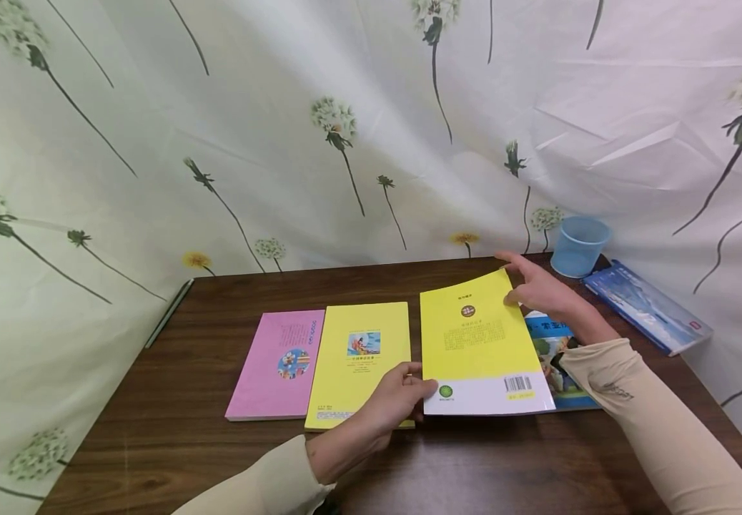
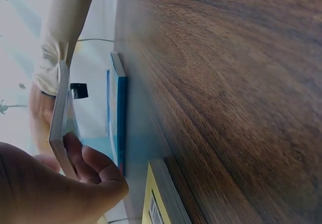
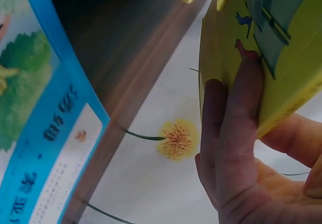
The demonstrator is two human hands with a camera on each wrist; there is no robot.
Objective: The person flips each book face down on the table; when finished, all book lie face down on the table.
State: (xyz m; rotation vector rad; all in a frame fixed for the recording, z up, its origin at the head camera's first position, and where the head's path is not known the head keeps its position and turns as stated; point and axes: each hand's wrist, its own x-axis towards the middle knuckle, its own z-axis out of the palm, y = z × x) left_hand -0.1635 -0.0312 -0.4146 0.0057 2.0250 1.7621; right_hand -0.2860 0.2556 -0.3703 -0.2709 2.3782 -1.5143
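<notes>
A yellow book with a white bottom strip and a barcode [image 1: 474,336] is raised off the table and tilted. My left hand [image 1: 393,400] pinches its lower left corner between thumb and fingers. At its upper right corner, my right hand [image 1: 545,293] grips the edge; in the right wrist view the fingers [image 3: 239,133] lie across the picture cover [image 3: 287,48] and the thumb is on the other side. Partly hidden beneath the right hand and the raised book lies a blue picture book [image 1: 567,379]. Left of the raised book, another yellow book [image 1: 332,379] lies flat.
A pink book [image 1: 268,386] adjoins the flat yellow one. At the back right stand a light blue cup [image 1: 580,247] and a blue box-like item [image 1: 647,307]. A dandelion-patterned curtain [image 1: 249,143] hangs behind the dark wooden table [image 1: 171,422].
</notes>
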